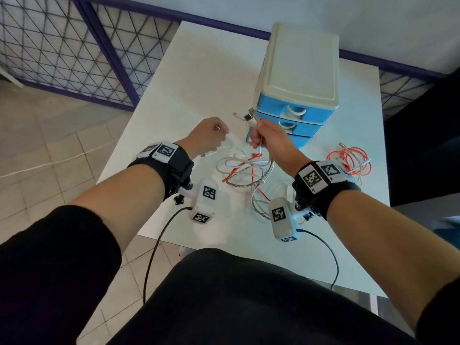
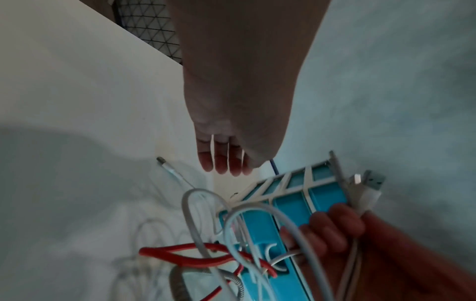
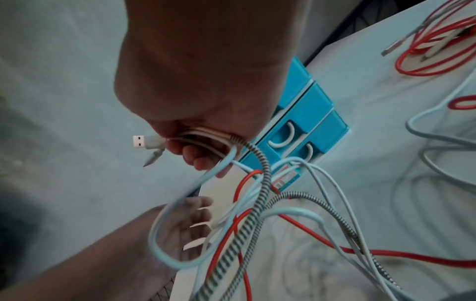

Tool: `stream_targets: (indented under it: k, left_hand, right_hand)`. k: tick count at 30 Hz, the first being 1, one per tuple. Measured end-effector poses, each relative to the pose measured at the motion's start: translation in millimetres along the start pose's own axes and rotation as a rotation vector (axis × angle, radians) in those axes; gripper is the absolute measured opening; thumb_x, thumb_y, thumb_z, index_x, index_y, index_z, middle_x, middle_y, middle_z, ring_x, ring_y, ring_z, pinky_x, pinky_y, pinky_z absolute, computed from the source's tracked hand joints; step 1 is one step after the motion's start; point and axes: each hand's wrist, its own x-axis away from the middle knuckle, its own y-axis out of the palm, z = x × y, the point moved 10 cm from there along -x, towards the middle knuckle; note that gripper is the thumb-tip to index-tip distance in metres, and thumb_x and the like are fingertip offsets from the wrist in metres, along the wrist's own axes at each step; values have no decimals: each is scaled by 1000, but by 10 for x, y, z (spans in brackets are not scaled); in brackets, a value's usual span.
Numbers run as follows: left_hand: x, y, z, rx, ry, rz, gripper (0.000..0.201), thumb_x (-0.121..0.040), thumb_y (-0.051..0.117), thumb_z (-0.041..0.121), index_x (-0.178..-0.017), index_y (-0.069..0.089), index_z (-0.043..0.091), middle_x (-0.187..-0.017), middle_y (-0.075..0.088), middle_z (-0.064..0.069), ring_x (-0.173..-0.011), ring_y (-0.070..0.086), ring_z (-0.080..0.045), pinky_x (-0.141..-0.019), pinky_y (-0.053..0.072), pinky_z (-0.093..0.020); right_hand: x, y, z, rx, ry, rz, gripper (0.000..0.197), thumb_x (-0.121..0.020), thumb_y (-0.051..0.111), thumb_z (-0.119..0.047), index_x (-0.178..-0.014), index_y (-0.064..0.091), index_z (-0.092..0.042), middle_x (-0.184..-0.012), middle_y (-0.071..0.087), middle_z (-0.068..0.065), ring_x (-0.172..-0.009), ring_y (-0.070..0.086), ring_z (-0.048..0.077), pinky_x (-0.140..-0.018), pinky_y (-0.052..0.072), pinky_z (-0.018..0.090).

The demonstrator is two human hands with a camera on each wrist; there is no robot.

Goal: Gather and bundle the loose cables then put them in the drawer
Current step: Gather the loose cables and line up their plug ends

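Observation:
My right hand [image 1: 258,138] is raised in front of the blue drawer unit [image 1: 298,78] and grips the ends of several cables. Their USB plugs [image 1: 251,115] stick out above the fist. From the fist [image 3: 201,150] white, red and braided grey cables [image 1: 249,170] hang down to a tangle on the white table [image 1: 199,78]. My left hand [image 1: 216,135] hovers to the left of it, fingers relaxed [image 2: 226,163] and holding nothing. A loose white cable end [image 2: 167,167] lies on the table below that hand. All drawers [image 3: 296,130] are closed.
A separate coil of orange-red cable [image 1: 353,160] with a metal plug lies on the table to the right of the drawer unit. Table edges run close on the left and near sides. A mesh fence [image 1: 62,46] stands beyond the table at left.

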Motion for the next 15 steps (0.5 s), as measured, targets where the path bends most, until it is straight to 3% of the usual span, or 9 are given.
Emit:
stream_targets:
  k: [3, 4, 6, 8, 10, 13, 15]
  left_hand:
    - [12, 368, 258, -191, 201, -203, 19, -94, 44, 1, -106, 58, 1, -107, 58, 0, -95, 51, -16, -73, 38, -11]
    - [50, 519, 344, -264, 261, -296, 26, -95, 43, 2, -118, 56, 2, -118, 56, -2, -107, 50, -16, -81, 35, -8]
    - [132, 801, 422, -431, 315, -465, 37, -98, 42, 13, -134, 46, 11, -133, 49, 0, -123, 43, -14, -94, 26, -11]
    - [201, 1031, 385, -563, 315, -609, 38, -99, 42, 21, -136, 43, 16, -128, 45, 7, -121, 40, -8, -97, 24, -14]
    - [245, 1198, 285, -688, 313, -722, 33, -97, 45, 26, -128, 50, 17, -123, 50, 4, -117, 47, -13, -102, 32, -24]
    - [235, 1208, 120, -749, 279, -792, 27, -92, 51, 27, -107, 61, 7, -107, 64, -8, -97, 56, -23, -90, 42, -32]
    - [166, 1070, 39, -711, 262, -733, 26, -93, 47, 26, -91, 62, 4, -84, 61, -8, -75, 53, -20, -72, 42, -26]
  right_hand:
    - [37, -69, 31, -241, 148, 31, 39, -98, 26, -2, -63, 40, -13, -59, 34, 4, -52, 34, 16, -56, 39, 23]
    - [49, -75, 34, -268, 178, 24, 40, -97, 24, -2, -61, 38, -14, -58, 32, 4, -50, 32, 16, -55, 39, 24]
    - [61, -92, 14, -321, 168, -6, 37, -93, 25, -5, -60, 36, -15, -52, 32, 1, -45, 30, 13, -53, 37, 24]
    - [82, -117, 10, -408, 170, -24, 34, -90, 28, -8, -58, 36, -16, -47, 33, -6, -44, 28, 9, -48, 29, 21]
    - [72, -143, -27, -398, 175, -24, 36, -89, 28, -7, -55, 36, -16, -44, 30, -7, -43, 25, 10, -48, 26, 23]
    - [54, -224, -55, -276, 263, 27, 39, -90, 26, -2, -54, 33, -14, -39, 24, -6, -40, 18, 11, -47, 24, 24]
    - [48, -343, -58, -205, 270, 86, 38, -92, 29, -6, -55, 35, -13, -41, 25, -7, -38, 19, 8, -41, 19, 20]
